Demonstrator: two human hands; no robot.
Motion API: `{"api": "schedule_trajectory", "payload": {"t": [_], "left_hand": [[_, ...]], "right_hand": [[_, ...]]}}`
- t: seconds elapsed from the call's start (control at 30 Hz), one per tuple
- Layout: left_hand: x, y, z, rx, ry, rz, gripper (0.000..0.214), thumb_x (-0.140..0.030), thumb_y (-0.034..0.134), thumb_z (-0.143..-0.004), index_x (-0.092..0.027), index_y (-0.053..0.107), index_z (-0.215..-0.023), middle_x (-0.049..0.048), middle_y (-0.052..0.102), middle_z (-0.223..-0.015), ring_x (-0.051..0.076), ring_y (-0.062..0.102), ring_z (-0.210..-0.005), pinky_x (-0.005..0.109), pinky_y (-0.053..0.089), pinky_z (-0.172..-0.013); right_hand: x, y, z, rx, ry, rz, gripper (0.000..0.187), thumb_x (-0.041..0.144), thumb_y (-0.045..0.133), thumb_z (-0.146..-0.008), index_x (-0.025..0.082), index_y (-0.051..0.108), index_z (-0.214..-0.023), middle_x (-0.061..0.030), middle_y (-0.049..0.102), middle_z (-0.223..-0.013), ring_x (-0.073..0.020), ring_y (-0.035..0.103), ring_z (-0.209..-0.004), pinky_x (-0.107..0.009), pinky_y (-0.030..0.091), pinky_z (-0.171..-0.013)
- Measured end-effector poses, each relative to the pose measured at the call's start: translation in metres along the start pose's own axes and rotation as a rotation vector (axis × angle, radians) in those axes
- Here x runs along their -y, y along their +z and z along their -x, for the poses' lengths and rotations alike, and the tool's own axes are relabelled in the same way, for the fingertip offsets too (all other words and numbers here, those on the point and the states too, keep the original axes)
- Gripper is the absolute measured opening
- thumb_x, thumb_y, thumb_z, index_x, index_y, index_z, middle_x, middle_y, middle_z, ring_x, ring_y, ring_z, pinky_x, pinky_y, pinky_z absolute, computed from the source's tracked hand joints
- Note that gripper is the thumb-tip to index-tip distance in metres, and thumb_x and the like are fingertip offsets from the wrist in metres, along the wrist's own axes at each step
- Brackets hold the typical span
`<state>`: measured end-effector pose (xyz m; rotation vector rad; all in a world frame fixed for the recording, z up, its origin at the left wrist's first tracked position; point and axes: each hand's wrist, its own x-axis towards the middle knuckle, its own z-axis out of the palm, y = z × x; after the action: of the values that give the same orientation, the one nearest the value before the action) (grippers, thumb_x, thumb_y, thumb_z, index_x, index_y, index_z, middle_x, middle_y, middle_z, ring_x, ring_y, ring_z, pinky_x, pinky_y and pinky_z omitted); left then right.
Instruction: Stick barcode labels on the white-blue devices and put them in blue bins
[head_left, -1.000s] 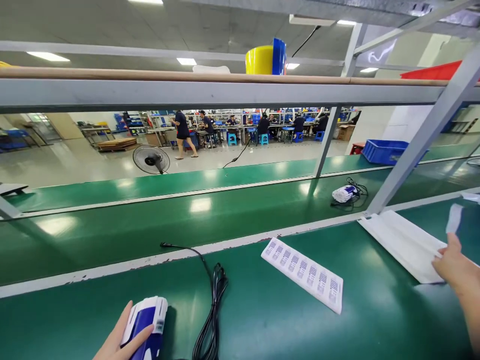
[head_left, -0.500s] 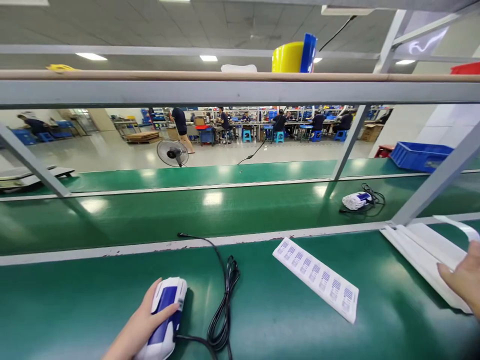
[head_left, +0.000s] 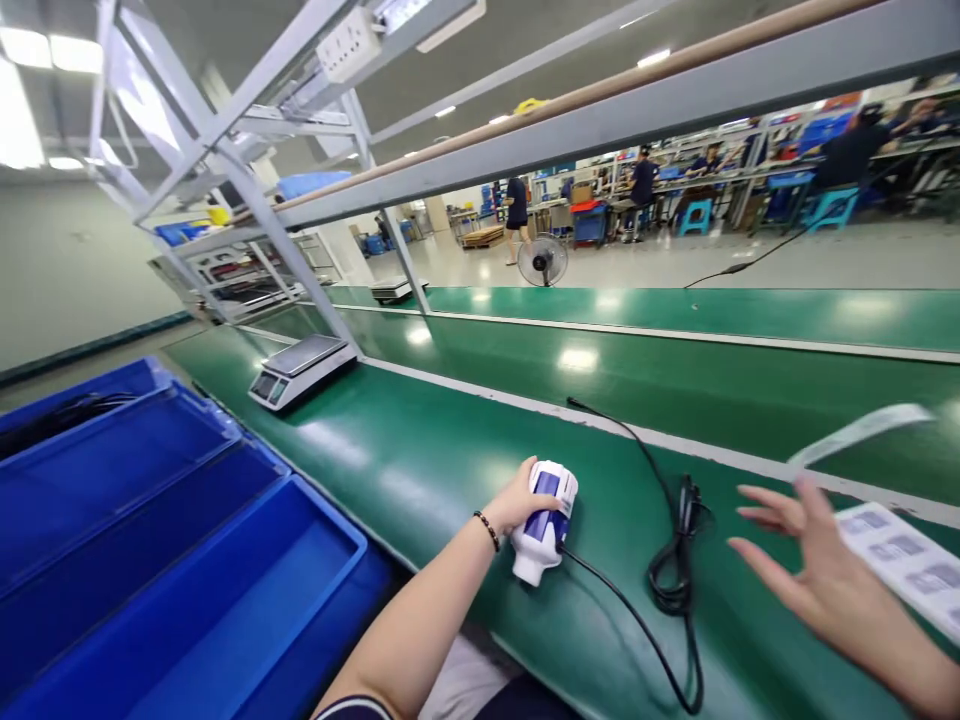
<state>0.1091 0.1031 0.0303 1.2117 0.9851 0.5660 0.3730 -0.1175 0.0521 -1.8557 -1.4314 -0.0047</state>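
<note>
My left hand is closed around a white and purple, rounded device low over the green work surface. A black cord runs from its side to a tied coil lying to the right. My right hand is over the bench at the right, thumb and forefinger spread apart. A thin, pale, translucent strip trails from another of its fingertips; whether it is pinched or stuck there is hard to see. Partly behind this hand lies a white sheet of printed labels.
Blue bins stand at lower left, beside the bench edge. A white weighing scale sits further along the bench. Slanted grey frame posts and a shelf rail cross above. Beyond are a fan and several people.
The view has swung left, bringing the bins and scale into sight. My right hand has moved in from the white sheets toward the label sheet, strip trailing. My left hand keeps the device.
</note>
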Motion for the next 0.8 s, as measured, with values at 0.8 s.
{"api": "schedule_trajectory", "payload": {"t": [0.8], "left_hand": [[0.058,-0.076,0.100,0.064,0.203,0.437,0.098,-0.056,0.082,-0.044,-0.023,0.038,-0.125,0.0085,0.055,-0.113,0.024,0.057,-0.099,0.035,0.043,-0.089]], "right_hand": [[0.146,0.136,0.011,0.348,0.133,-0.659,0.099,0.057,0.058,-0.074,0.024,-0.002,-0.146,-0.0151,0.051,-0.119,-0.0311,0.055,-0.106,-0.043,0.048,-0.084]]}}
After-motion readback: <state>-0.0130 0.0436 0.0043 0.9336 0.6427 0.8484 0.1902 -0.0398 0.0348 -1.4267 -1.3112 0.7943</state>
